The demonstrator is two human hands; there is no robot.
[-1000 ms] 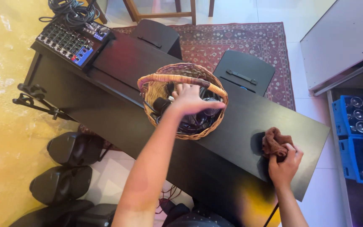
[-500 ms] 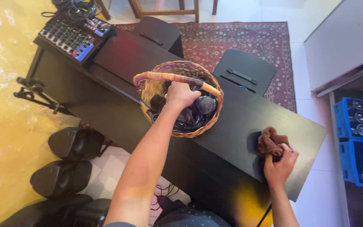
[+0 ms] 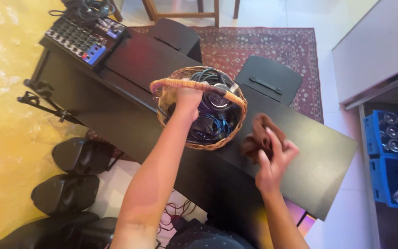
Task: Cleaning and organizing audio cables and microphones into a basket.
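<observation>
A round wicker basket (image 3: 226, 138) with an arched handle stands on a long black table (image 3: 318, 157). It holds black cables and a microphone (image 3: 218, 98). My left hand (image 3: 187, 99) reaches under the handle and is closed around it. A crumpled brown cloth (image 3: 256, 136) lies on the table just right of the basket, and my right hand (image 3: 275, 159) presses on it with fingers spread over the cloth.
An audio mixer (image 3: 81, 37) with cables sits at the table's far left end. Two black cases (image 3: 268, 80) stand behind the table on a patterned red rug (image 3: 263, 44). Black speakers (image 3: 77, 157) rest on the floor at left. Blue crates of glasses (image 3: 390, 143) are at right.
My right hand has slid the brown cloth leftward along the table, up to the basket. My left hand has moved from the basket's contents to its handle.
</observation>
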